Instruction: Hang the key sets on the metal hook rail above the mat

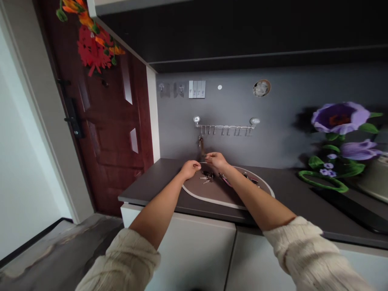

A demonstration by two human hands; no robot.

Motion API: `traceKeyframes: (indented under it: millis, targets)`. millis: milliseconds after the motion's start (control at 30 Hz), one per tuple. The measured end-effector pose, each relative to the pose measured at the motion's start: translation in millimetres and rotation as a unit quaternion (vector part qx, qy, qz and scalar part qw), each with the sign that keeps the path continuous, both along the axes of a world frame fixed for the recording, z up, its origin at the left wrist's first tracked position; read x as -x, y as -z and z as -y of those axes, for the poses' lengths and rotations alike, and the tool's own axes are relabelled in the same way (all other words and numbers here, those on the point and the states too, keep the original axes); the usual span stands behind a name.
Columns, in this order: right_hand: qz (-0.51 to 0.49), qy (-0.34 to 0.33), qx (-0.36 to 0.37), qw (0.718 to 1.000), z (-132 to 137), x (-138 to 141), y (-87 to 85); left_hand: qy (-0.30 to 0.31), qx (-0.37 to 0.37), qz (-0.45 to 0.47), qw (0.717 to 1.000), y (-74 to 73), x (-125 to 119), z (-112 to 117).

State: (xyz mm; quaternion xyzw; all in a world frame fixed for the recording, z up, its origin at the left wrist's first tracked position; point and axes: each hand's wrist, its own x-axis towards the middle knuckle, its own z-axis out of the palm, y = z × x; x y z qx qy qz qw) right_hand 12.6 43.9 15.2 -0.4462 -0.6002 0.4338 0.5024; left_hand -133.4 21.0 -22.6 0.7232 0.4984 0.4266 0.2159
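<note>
A bunch of keys with a brown strap [202, 146] hangs from the left end of the metal hook rail [226, 127]. My right hand [216, 160] is at the strap's lower end, fingers bent together and pointing left; whether they grip it is unclear. Lower and to the left, my left hand [190, 169] has its thumb and fingers closed in a pinch, and anything in it is too small to name. Just beneath both hands, another bunch of keys [207, 176] lies on the brown mat [212, 193]. More keys [250, 178] lie right of my right forearm, beside a pink strap [224, 180].
Purple artificial flowers [341, 118] and a black flat object [353, 208] occupy the right of the dark counter [145, 184]. A cabinet [242, 32] overhangs the counter. Two clear hooks [181, 88] and a switch panel [197, 89] are on the wall. A red-brown door [112, 149] stands left.
</note>
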Motion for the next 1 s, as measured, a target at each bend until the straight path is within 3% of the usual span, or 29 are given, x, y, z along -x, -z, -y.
traceKeyframes:
  millis: [133,267,400,633,1000]
  targets:
    - [0.163,0.024,-0.088,0.982,6,-11,16.4,0.007,0.000,-0.042,0.999,-0.9,1,3]
    - [0.337,0.030,-0.159,0.928,14,-18,21.5,0.019,0.013,-0.068,0.997,-0.3,2,5]
    - [0.436,-0.003,-0.190,0.880,22,-18,18.3,0.032,0.020,-0.089,0.995,2.0,2,2]
    - [0.505,-0.007,-0.210,0.837,26,-16,17.7,0.048,0.017,-0.086,0.995,4.9,1,-2]
    - [0.518,-0.012,-0.219,0.827,24,-15,18.6,0.006,-0.013,-0.033,0.999,0.1,3,3]
